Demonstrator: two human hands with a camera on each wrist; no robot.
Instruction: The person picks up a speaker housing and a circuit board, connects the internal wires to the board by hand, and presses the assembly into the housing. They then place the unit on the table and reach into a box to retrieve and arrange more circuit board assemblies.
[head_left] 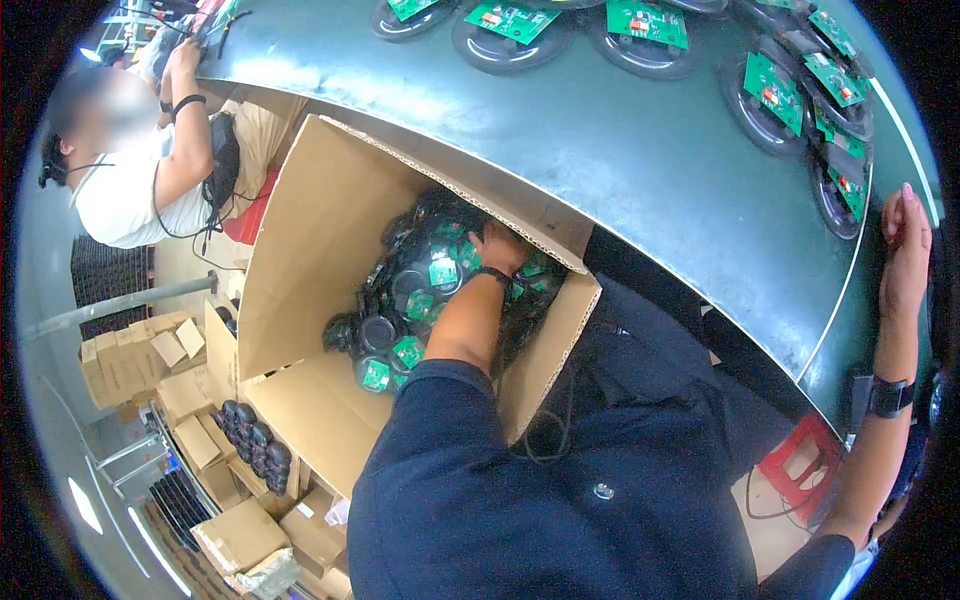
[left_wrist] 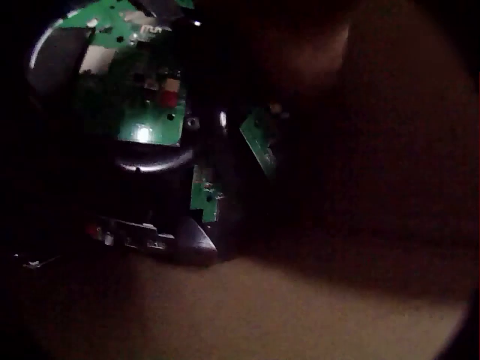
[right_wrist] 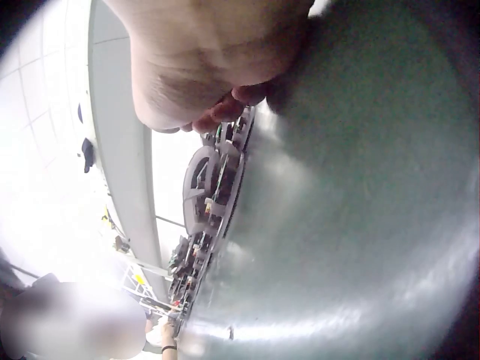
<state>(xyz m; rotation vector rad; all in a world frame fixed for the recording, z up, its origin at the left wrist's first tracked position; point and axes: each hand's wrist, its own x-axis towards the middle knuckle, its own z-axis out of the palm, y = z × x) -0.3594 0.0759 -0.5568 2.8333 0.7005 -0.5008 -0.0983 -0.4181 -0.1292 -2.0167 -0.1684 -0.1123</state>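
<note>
My left hand (head_left: pixel 500 248) reaches deep into an open cardboard box (head_left: pixel 300 235), among many black round plastic parts with green circuit boards (head_left: pixel 443 270). Its fingertips are partly hidden by the parts, and I cannot tell whether they grip one. In the dark left wrist view, a black part with a green board (left_wrist: pixel 135 112) lies close by, next to the cardboard wall (left_wrist: pixel 405 165). My right hand (head_left: pixel 906 240) rests at the edge of the green table (head_left: pixel 640 150), its fingers loosely extended and holding nothing. More of these round parts (head_left: pixel 770 95) lie on the table near it.
The box stands against the table's long edge. At the upper left another person (head_left: pixel 150 190) works at the same table. Cardboard boxes (head_left: pixel 240 535) and stacked black parts (head_left: pixel 255 445) stand at the lower left. A red crate (head_left: pixel 800 468) is on the floor at the right.
</note>
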